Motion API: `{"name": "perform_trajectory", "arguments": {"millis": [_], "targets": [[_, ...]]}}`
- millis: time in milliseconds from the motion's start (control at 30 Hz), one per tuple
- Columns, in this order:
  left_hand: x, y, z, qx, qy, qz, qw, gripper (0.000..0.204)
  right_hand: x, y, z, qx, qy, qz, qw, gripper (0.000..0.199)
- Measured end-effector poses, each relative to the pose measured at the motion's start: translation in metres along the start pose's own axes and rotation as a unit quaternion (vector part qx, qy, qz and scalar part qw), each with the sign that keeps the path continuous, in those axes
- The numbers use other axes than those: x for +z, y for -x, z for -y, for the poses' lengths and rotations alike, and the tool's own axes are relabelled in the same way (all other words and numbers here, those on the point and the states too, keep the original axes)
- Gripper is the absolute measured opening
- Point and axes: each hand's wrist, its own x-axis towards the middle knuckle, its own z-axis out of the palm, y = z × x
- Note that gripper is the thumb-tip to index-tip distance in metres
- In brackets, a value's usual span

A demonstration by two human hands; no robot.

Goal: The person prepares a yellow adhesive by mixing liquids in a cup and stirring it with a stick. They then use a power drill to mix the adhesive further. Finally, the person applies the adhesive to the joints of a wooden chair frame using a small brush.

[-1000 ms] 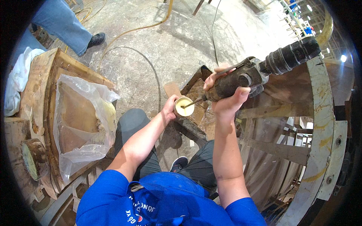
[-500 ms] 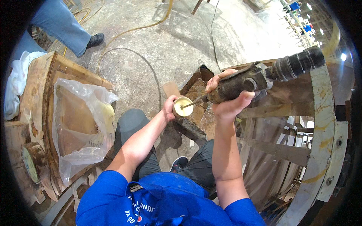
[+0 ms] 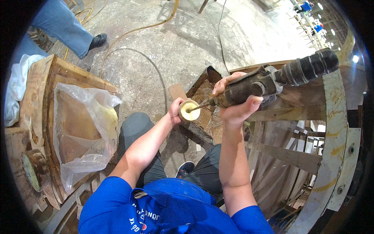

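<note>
While the left hand [image 3: 175, 111] grips a small cup [image 3: 182, 116] at frame centre, the right clasps a drill-like power tool [image 3: 237, 93], its rod [image 3: 201, 105] dipping into the cup's pale-yellow contents [image 3: 194, 114]. Step, judged: mixing. Next move calls for a steady cup, rod off the wall. Frame left: plastic sheet [image 3: 80, 155] over woodwork [image 3: 35, 91]. Frame right: slatted frame [image 3: 334, 128] crowds the tool.

We are looking down on a blotchy grey floor [image 3: 191, 50] filling the upper centre, white glare [image 3: 278, 35] washing its right side, a lamp [image 3: 355, 59] shining at upper right.
</note>
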Motion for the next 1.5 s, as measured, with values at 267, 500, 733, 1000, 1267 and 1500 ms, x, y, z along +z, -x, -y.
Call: {"name": "perform_trajectory", "arguments": {"millis": [267, 500, 733, 1000, 1267, 1500], "targets": [[-0.004, -0.001, -0.001, -0.008, 0.013, 0.029, 0.999, 0.038, 0.004, -0.001, 0.002, 0.004, 0.002, 0.005, 1.0, 0.078], [0.001, 0.003, -0.005, -0.006, 0.004, 0.013, 1.0, 0.039, 0.009, -0.003, 0.004, 0.024, -0.001, 0.017, 1.0, 0.079], [-0.003, 0.0, -0.004, -0.009, 0.018, -0.008, 1.0, 0.035, 0.013, -0.003, 0.005, 0.016, 0.026, 0.017, 0.999, 0.079], [-0.004, -0.003, 0.001, 0.005, -0.014, -0.031, 0.999, 0.029, 0.01, -0.003, 0.002, 0.05, -0.003, 0.036, 0.998, 0.081], [0.0, -0.002, 0.001, -0.048, -0.018, -0.013, 0.999, 0.032, 0.011, -0.005, 0.005, 0.025, 0.054, 0.095, 0.994, 0.079], [-0.008, -0.007, 0.002, -0.058, -0.01, 0.0, 0.998, 0.033, 0.02, -0.005, 0.003, 0.02, 0.06, 0.066, 0.996, 0.083]]}}
